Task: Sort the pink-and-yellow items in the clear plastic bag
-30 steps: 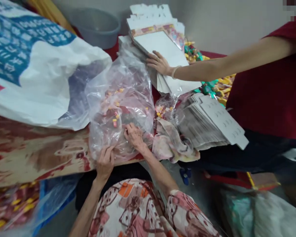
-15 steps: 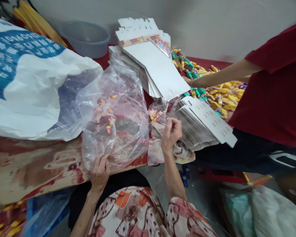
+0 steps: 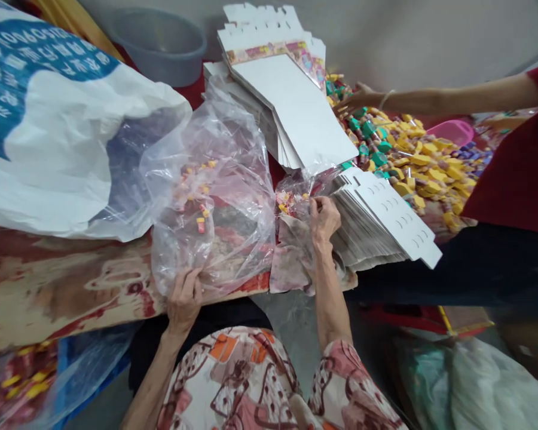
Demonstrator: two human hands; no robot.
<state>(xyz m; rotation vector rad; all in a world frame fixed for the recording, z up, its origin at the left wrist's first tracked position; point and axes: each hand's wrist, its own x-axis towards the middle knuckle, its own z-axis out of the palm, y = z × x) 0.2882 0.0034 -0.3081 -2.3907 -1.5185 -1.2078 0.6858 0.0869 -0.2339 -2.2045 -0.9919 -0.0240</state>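
Scanning big to small: the woven sack [image 3: 49,137] slumps at ten o'clock, propping up the clear plastic bag [image 3: 215,197] at centre. My left hand [image 3: 183,301] grips that bag's near hem at six, steadying it. My right hand [image 3: 323,220], raised and pinched half a second ago, now curls round the small sweet bag [image 3: 296,200] beside the card stack [image 3: 376,221] at three.

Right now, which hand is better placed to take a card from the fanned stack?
Probably the right hand: it lies beside the card stack, while the left hand grips the clear bag.
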